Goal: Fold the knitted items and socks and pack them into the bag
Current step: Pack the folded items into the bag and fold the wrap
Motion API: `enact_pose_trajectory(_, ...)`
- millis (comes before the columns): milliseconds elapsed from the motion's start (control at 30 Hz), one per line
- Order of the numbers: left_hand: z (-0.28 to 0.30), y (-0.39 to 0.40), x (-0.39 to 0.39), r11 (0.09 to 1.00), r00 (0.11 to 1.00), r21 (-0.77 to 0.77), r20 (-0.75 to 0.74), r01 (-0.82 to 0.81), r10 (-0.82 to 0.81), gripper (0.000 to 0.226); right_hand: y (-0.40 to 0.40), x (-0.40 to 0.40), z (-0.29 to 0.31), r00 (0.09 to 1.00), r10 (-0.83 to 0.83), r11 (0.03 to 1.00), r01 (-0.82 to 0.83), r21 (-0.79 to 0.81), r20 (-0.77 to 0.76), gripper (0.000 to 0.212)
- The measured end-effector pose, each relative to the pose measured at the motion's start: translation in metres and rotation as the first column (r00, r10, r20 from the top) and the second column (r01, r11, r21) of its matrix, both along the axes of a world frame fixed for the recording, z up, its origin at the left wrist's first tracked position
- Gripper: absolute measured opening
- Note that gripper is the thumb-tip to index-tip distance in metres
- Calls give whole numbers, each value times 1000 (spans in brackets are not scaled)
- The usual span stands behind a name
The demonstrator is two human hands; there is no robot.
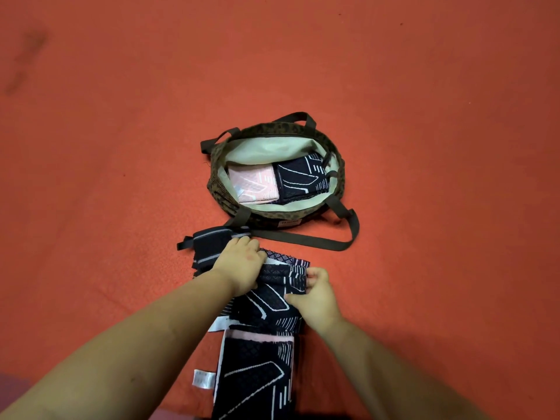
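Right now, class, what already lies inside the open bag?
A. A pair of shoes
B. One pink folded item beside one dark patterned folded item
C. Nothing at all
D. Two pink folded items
B: inside the bag, a pink folded item lies side by side with a dark patterned folded item on the pale lining.

head: worn on person's head, faces forward and down, close over both forearms, red floor point(121, 177) fills frame
shared: single view only
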State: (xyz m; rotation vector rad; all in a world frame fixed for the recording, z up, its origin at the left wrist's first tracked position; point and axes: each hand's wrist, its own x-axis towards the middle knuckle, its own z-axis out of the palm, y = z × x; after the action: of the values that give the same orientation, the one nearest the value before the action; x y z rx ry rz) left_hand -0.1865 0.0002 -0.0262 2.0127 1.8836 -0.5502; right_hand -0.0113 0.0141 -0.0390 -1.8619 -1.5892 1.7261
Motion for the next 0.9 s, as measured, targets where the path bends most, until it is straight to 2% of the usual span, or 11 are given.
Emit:
enact_pose_trajectory(67, -2, -3, -3, 1000, 999, 16, 35, -10, 9, 59, 2, -4, -2, 999, -20, 996, 16, -82, -47, 47)
enact_pose_trajectory(200, 5, -5, -13, 998, 980, 34, 190, -59, 52, 45, 4, -10, 4, 987, 157, 985, -160, -70, -39, 39)
enact_pose_trajectory(267, 13, -4, -22, 993, 960, 3, 257, -118, 113, 48, 7, -15, 16, 976, 170, 978, -184, -97, -134, 34)
enact_pose_trajectory(400, 28, 4, -42, 940, 839, -154, 425, -303, 340, 85, 30, -25, 35, 935, 245, 954, -279, -106, -256, 36)
enact_pose_trajectory(467, 37, 16, -52, 901, 755, -213, 492, -378, 434, 81, 47, -30, 47, 926, 260, 954, -291, -79, -274, 38)
enact_pose_trajectory(500, 43, 23, -58, 850, 647, -291, 554, -439, 524, 75, 58, -32, 53, 924, 249, 958, -279, -67, -290, 39)
enact_pose_trajectory(600, 54, 41, -74, 646, 113, -595, 688, -479, 717, 74, 94, -38, 72, 914, 161, 978, -199, -66, -372, 42)
enact_pose_trajectory(700, 49, 56, -76, 571, -106, -630, 715, -527, 691, 82, 132, -42, 85, 886, 62, 979, -145, -147, -459, 44)
enact_pose_trajectory(733, 48, 61, -72, 546, -187, -652, 715, -526, 674, 76, 144, -44, 87, 881, 55, 977, -145, -157, -470, 45)
enact_pose_trajectory(833, 46, 81, -58, 477, -448, -738, 671, -477, 591, 11, 176, -51, 89, 875, 53, 976, -148, -161, -482, 46)
enact_pose_trajectory(900, 43, 98, -51, 422, -512, -743, 666, -519, 543, 17, 195, -56, 85, 879, 24, 980, -114, -161, -476, 44)
